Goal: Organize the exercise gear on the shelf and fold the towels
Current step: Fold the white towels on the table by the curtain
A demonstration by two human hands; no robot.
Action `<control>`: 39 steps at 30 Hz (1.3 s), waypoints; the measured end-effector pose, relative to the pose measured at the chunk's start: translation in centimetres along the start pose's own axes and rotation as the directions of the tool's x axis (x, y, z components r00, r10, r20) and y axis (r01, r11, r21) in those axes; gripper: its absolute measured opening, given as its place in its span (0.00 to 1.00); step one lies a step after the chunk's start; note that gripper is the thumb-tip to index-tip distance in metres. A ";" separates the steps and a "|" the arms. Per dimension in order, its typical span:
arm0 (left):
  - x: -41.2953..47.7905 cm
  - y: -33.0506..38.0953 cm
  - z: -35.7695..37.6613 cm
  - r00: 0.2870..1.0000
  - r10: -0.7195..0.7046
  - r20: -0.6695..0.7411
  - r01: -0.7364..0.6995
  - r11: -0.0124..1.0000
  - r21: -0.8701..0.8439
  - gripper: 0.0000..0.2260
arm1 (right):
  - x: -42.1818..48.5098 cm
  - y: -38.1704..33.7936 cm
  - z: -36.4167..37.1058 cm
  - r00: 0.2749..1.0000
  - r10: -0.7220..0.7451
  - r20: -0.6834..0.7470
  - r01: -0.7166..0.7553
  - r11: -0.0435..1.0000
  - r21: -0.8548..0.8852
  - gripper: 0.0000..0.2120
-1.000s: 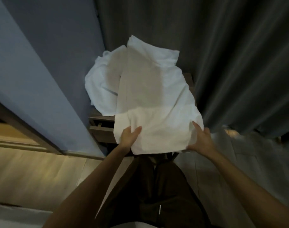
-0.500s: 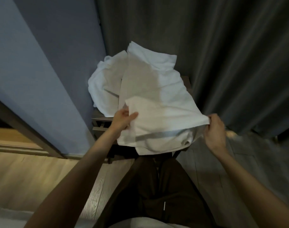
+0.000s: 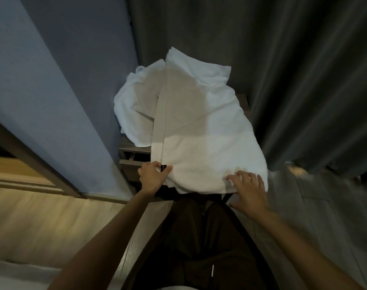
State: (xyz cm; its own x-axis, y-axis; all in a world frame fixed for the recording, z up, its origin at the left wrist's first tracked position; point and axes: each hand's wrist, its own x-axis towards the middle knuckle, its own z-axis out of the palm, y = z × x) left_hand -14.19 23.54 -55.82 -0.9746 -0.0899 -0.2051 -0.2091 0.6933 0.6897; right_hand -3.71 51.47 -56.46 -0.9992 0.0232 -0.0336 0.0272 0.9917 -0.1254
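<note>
Pinching the near left corner of the white towel (image 3: 199, 126) with the left hand (image 3: 152, 176), thumb and curled fingers closing on the cloth right beside a small black tag (image 3: 163, 168). Pressing on the near right corner with the right hand (image 3: 248, 189), fingers straight and spread flat over the cloth, gripping nothing. Lying spread across the top of the wooden shelf (image 3: 134, 150), with the near edge drooping over the front toward the dark trousers (image 3: 199, 237). Differing from half a second ago: no longer holding that near edge lifted and turned back in a fold, no longer clutching a raised corner in each fist, but lying flat once more, much as a full second ago. Overlapping a second towel (image 3: 132, 105), crumpled at the back left of the same top and bunching against the blue-grey wall (image 3: 53, 80). Backing onto a dark curtain (image 3: 293, 80) behind and to the right, standing on a pale wooden floor (image 3: 32, 216).
</note>
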 end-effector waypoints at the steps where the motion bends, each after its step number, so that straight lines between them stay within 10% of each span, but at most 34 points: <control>1: 0.0 0.0 0.0 0.999 0.041 -0.013 -0.042 0.999 -0.032 0.18 | 0.1 -0.1 0.5 1.000 0.011 0.016 -0.010 1.000 -0.017 0.37; 8: 0.1 3.0 -3.0 0.994 0.077 0.084 -0.040 0.928 -0.371 0.13 | 1.5 0.4 0.6 0.990 0.043 -0.133 -0.038 0.998 0.040 0.32; 18: -1.7 12.3 -6.3 0.922 0.151 0.357 0.294 0.329 -0.897 0.09 | 0.1 1.3 0.5 0.980 0.136 -0.148 -0.122 0.987 0.103 0.56; 23: -2.5 14.0 -6.5 0.902 0.229 0.365 0.317 0.219 -0.923 0.10 | 1.5 -0.8 -0.1 0.961 0.230 -0.153 -0.191 0.954 0.233 0.45; 29: -2.2 13.1 -7.1 0.902 0.272 0.335 0.255 0.289 -0.923 0.11 | 2.8 1.1 -3.1 0.806 0.555 -0.203 -0.387 0.756 0.528 0.17; 34: -2.1 11.8 -5.6 0.954 0.217 0.205 0.096 0.426 -0.899 0.04 | 2.7 3.9 -8.5 0.576 0.704 -0.417 -0.171 0.602 0.780 0.11; 39: -4.4 7.3 0.6 0.934 -0.083 0.347 0.316 0.643 -0.697 0.03 | 1.0 6.5 -5.8 0.611 0.790 -0.048 -0.277 0.270 0.922 0.12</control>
State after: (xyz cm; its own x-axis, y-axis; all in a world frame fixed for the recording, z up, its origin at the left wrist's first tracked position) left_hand -11.43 29.46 -50.29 -0.8653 0.1065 -0.4898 -0.4985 -0.0808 0.8631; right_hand -4.71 58.68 -51.56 -0.5907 0.8037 -0.0718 0.3118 0.1453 -0.9390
